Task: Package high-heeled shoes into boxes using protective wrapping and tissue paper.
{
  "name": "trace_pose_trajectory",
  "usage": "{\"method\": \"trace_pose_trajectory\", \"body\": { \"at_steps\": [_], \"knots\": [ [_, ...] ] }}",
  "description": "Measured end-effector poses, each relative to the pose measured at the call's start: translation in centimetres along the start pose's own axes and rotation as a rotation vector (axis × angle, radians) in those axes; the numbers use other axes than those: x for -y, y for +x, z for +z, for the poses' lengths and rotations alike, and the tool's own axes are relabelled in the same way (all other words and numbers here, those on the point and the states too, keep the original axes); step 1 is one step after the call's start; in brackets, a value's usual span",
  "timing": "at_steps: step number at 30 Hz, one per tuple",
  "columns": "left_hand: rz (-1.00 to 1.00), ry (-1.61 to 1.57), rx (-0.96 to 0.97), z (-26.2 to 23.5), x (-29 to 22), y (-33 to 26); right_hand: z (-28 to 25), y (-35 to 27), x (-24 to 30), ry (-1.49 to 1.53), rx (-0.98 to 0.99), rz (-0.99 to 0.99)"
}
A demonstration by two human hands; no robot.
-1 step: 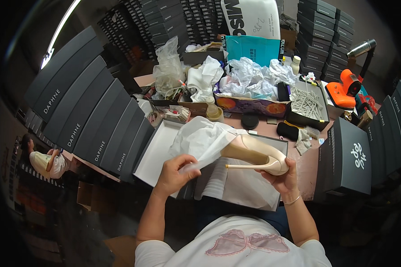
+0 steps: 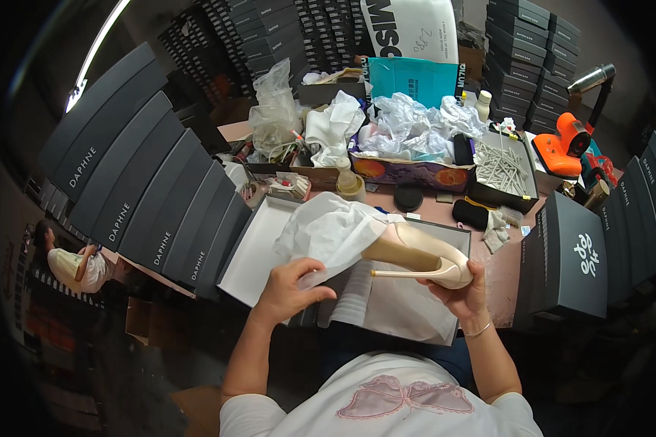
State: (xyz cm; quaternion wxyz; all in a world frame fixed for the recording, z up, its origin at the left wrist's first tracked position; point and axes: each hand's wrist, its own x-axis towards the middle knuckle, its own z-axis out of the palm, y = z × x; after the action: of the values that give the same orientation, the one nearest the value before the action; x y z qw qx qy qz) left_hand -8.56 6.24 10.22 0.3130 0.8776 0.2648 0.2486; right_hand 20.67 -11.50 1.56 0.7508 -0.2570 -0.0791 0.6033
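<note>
A nude high-heeled shoe lies sideways over the box, its thin stiletto heel pointing left. My right hand grips it at the back end. White tissue paper covers the toe end of the shoe and spreads to the left. At the lower edge of this tissue is my left hand, thumb and fingers apart. Below the shoe sits an open shoebox lined with white paper, a ribbed white wrap inside. The white-lined tray, a lid or box half, lies to its left.
Dark shoeboxes are stacked at left, with more boxes at right. Behind are a carton of crumpled plastic, a box of white sticks, a black brush and an orange device. Another person is at far left.
My left thumb and fingers have spread apart, where they pinched the tissue edge before. The right hand and the shoe have hardly moved.
</note>
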Motion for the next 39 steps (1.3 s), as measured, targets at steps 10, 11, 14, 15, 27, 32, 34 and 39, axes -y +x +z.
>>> {"method": "trace_pose_trajectory", "body": {
  "at_steps": [10,11,14,15,27,32,34,39],
  "knots": [
    [0.158,0.349,-0.543,-0.7,-0.8,3.6,0.3,-1.9,-0.4,-0.15,0.334,0.02],
    [0.212,0.339,-0.488,-0.9,-1.4,3.8,1.0,-2.0,-0.3,-0.172,0.344,-0.021],
    [0.349,0.251,-0.296,-1.5,-3.2,3.8,2.3,-1.7,1.4,-0.223,0.438,0.004],
    [0.373,0.16,-0.223,-1.7,-4.1,3.7,2.8,-1.5,1.8,-0.237,0.455,0.007],
    [-0.337,0.548,-0.023,-2.3,4.2,5.9,0.7,-0.7,-0.1,0.332,0.068,-0.102],
    [-0.216,-1.087,-0.483,6.7,3.6,8.2,-1.3,-2.0,-1.5,0.42,0.025,-0.02],
    [-0.082,-0.968,-0.565,7.5,0.8,9.7,-1.5,-2.4,-1.3,0.401,0.027,-0.01],
    [0.29,-0.23,-0.422,7.0,-3.7,9.2,-1.1,-3.2,-0.7,0.316,0.119,-0.066]
  ]
}}
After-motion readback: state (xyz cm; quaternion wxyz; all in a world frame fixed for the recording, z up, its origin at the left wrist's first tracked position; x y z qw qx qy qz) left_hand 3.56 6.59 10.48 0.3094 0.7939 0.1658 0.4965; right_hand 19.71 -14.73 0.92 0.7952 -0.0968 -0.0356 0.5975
